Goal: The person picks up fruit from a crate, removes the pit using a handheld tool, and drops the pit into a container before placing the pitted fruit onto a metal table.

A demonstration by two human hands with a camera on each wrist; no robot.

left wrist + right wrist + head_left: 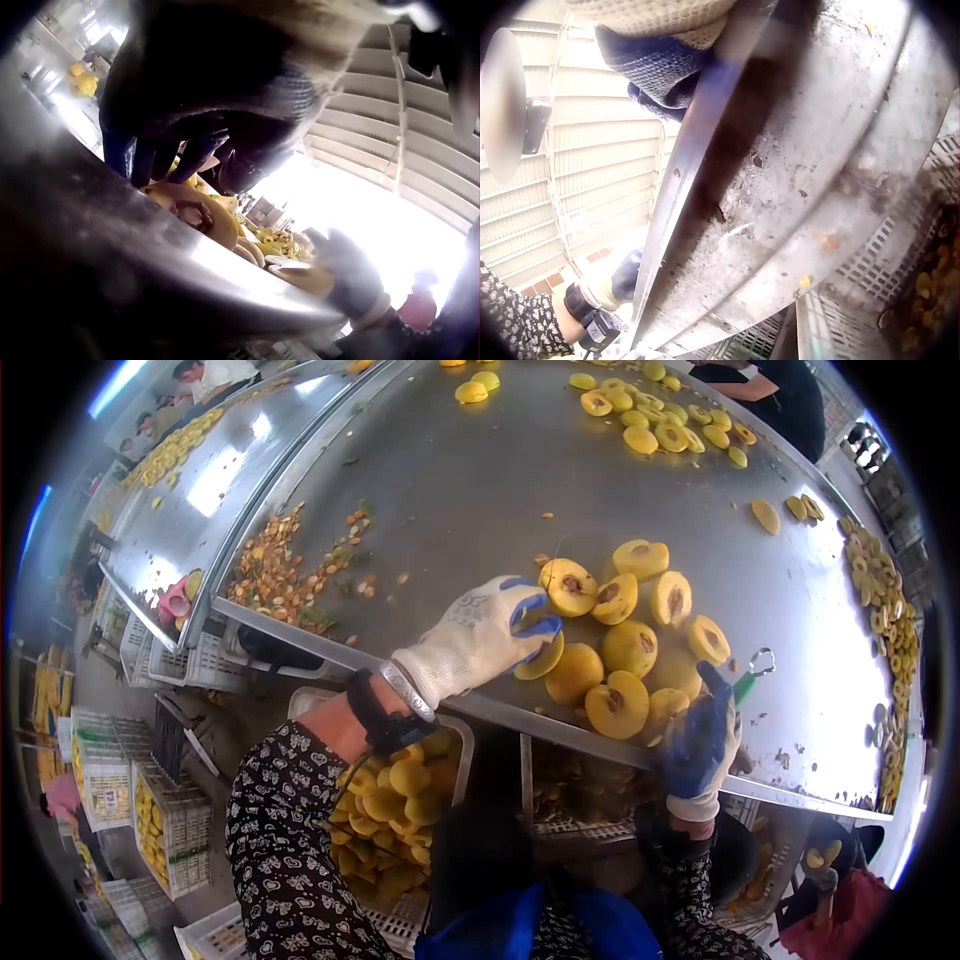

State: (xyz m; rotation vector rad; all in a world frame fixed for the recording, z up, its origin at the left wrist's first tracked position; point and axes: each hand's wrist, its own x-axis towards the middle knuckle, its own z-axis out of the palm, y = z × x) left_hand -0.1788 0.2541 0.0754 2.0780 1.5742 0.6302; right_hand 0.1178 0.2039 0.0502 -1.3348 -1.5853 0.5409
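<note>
In the head view, halved yellow fruits (617, 705) lie heaped near the counter's (430, 490) front edge, some cut faces showing rough brown pit hollows, others smooth rounded skin. The left hand (485, 635), thumb and finger spread, touches the heap's left; the right hand (703, 745) borders its right, one finger upright. Bare metal stretches back toward farther halves (668, 436); a green-handled tool (745, 686) lies beside the right hand. The left wrist view shows left fingers reaching fruit beside the rim. In the right wrist view, bent fingers meet the edge above perforated crates (866, 255); whether they pinch anything I cannot tell.
</note>
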